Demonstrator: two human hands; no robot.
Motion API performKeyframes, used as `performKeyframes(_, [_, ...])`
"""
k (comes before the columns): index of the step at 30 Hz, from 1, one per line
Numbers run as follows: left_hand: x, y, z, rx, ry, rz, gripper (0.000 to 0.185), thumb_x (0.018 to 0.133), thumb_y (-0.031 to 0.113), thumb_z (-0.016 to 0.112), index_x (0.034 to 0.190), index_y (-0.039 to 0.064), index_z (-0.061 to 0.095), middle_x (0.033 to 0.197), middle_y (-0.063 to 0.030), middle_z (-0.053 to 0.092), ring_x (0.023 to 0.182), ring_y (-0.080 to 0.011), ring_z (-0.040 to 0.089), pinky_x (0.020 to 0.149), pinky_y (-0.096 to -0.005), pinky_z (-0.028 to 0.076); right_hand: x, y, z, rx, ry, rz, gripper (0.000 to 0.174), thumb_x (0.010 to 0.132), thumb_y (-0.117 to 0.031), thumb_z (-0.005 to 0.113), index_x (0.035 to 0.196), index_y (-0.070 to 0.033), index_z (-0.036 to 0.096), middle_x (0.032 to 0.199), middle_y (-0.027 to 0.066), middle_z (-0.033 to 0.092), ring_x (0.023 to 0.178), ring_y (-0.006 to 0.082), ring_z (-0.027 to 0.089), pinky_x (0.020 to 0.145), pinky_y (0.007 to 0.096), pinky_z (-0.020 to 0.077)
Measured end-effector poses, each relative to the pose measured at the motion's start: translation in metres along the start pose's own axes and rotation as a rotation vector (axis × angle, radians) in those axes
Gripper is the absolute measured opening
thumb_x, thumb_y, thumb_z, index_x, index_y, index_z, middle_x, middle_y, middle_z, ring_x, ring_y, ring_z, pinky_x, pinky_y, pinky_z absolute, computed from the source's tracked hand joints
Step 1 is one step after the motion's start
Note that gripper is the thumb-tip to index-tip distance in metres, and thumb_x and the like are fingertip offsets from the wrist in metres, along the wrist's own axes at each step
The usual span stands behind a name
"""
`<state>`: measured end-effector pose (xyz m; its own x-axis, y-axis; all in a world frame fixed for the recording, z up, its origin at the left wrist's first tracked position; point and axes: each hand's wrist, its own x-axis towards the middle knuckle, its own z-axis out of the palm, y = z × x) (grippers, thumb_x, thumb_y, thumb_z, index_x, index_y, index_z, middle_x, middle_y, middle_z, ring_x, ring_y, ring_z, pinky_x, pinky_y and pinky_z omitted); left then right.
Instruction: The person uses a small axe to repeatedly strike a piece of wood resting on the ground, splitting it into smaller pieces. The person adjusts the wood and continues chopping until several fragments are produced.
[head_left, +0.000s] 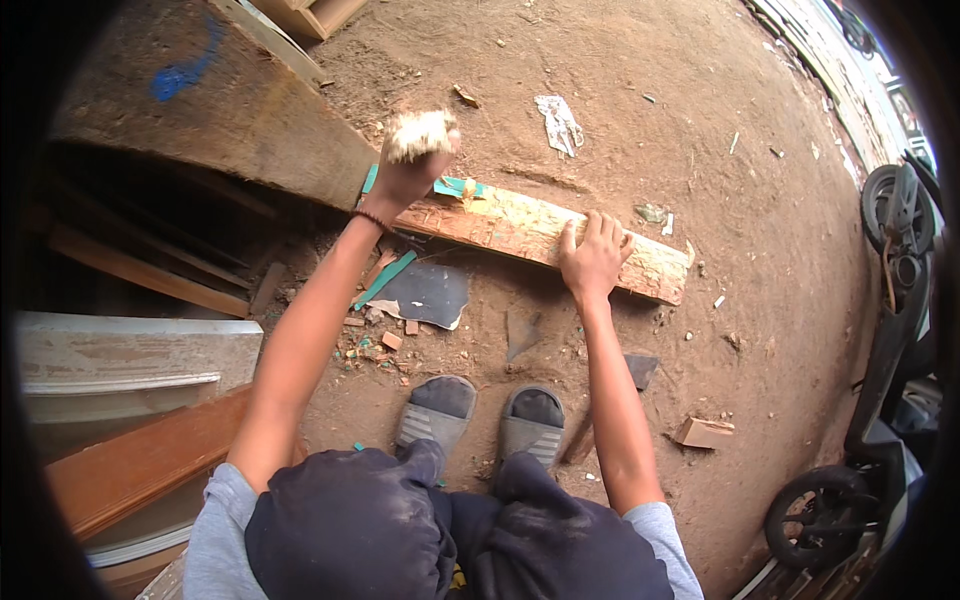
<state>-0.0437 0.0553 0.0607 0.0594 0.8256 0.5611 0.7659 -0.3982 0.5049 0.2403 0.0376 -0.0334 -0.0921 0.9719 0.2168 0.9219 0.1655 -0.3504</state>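
My left hand (411, 174) is raised over the far left end of a thick wooden beam (517, 217). Its fingers are closed around a pale, rough-ended piece of wood (421, 133), blurred by motion. The beam lies across the dirt in front of my feet, with hacked, splintered faces. A strip of green paint (459, 187) remains on its top near the left hand, beside a lifted chip (470, 189). My right hand (596, 255) lies on the beam toward its right end, fingers spread over the top edge.
A heavy board with blue paint (247, 97) stands at upper left. Wooden panels (142, 352) are stacked at left. A dark flat scrap (424, 292) and wood chips lie before my sandals (439, 412). A wood offcut (705, 433) lies at right, near a motorcycle (889, 375).
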Motion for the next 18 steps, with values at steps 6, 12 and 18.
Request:
performKeyframes(6, [0.046,-0.002,-0.026,-0.319,0.088,-0.926,0.028,0.090,0.020,0.057,0.064,0.015,0.049,0.056,0.0060,0.046,0.048,-0.0055,0.046,0.044,-0.0231,0.036,-0.012,-0.007,-0.001,-0.061,0.017,0.076,0.039,0.088,-0.032,0.054,0.114,-0.003,0.054,0.117,0.0125,0.055,0.120,0.0279,0.044,0.107,0.0547,0.0212])
performKeyframes(12, [0.053,0.048,-0.022,-0.423,0.155,-0.352,0.032,0.088,0.021,0.063,0.059,0.015,0.052,0.049,0.0045,0.045,0.043,-0.0026,0.043,0.039,-0.0235,0.034,-0.020,-0.009,-0.003,-0.055,0.073,0.059,0.037,0.088,-0.032,0.054,0.113,-0.004,0.054,0.118,0.0127,0.054,0.121,0.0278,0.044,0.106,0.0549,0.0213])
performKeyframes(18, [0.048,0.047,-0.086,-0.378,-0.041,-0.564,0.024,0.087,0.026,0.068,0.071,0.011,0.061,0.054,0.0082,0.049,0.040,-0.0014,0.038,0.037,-0.0215,0.029,-0.030,-0.007,-0.002,-0.065,0.050,0.132,0.044,0.087,-0.038,0.055,0.116,-0.004,0.052,0.120,0.0135,0.052,0.122,0.0284,0.043,0.105,0.0588,0.0195])
